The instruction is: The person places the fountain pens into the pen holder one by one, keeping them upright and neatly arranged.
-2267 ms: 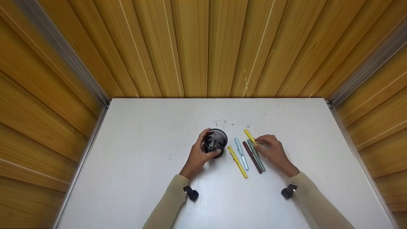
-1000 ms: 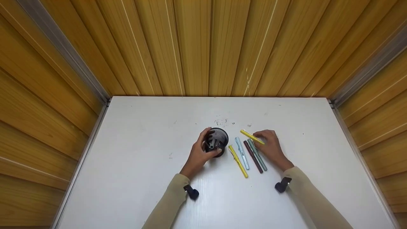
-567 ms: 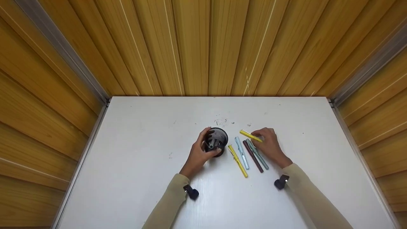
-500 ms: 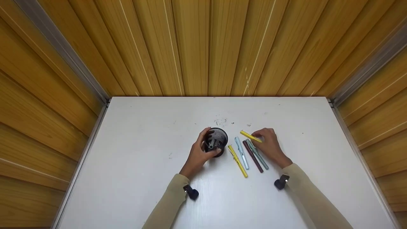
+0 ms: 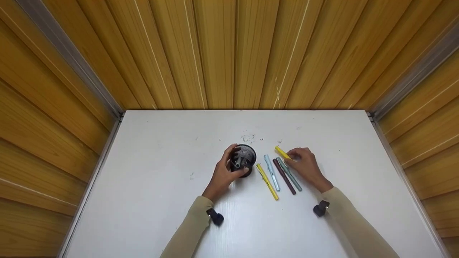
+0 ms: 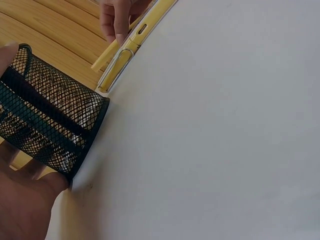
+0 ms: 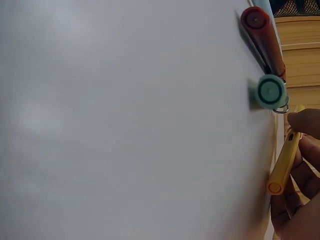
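My left hand grips a black mesh pen holder, fingers and thumb around its side. Inside it stand a few dark and greenish pens, partly hidden by the thumb. To the right, my right hand pinches a yellow pen between thumb and fingers, close to the tabletop. Between the hands lie a second yellow pen, a light blue pen, a maroon pen and a green pen, side by side and slanted. The green one is nearest to my right hand.
A white table with small dark marks beyond the holder carries everything. Wood-patterned panels wall off its back and both sides. A small black camera is strapped on each wrist.
The yellow pen in my right hand turned flatter, then swung back to a steeper slant as the hand shifted slightly right. The green pen's near end moved a little right. My left hand stayed still.
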`<state>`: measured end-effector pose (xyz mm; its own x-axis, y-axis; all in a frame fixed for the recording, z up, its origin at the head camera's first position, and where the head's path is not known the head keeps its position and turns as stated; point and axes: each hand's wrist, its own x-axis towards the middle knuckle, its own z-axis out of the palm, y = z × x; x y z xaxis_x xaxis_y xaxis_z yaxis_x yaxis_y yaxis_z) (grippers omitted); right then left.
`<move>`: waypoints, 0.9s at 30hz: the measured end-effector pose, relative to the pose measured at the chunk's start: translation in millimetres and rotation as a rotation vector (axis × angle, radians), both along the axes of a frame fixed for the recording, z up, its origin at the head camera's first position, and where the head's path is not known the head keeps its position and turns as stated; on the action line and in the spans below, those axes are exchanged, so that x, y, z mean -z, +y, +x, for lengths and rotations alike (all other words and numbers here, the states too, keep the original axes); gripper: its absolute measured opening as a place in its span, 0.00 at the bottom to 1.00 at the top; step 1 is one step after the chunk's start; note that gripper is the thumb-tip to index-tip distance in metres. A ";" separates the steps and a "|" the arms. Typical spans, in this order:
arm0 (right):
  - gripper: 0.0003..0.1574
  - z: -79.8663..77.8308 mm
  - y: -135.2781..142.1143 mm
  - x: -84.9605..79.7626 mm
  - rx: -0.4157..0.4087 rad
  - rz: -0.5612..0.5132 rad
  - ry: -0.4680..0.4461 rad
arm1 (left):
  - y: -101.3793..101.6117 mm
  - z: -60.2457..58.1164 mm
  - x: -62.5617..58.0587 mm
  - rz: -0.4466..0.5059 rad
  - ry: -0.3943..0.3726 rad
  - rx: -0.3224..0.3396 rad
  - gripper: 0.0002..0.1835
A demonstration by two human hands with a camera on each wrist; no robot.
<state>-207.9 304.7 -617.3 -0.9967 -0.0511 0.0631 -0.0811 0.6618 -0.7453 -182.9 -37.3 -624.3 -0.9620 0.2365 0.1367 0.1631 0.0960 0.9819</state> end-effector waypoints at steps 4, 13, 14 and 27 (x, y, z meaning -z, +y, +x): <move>0.16 3.5 3.3 -5.3 -0.005 -0.016 0.010 | 0.4 -0.1 0.3 0.005 -0.001 0.001 0.52; 0.13 3.9 6.0 -21.9 0.008 -0.037 0.082 | 0.2 -1.0 2.2 0.014 0.001 0.010 0.51; 0.13 3.7 6.2 -23.4 0.006 -0.041 0.089 | 0.3 -1.7 2.4 0.010 0.005 0.010 0.51; 0.14 2.9 2.0 -37.0 -0.020 -0.064 0.141 | 1.2 -4.6 1.3 -0.005 0.012 -0.004 0.52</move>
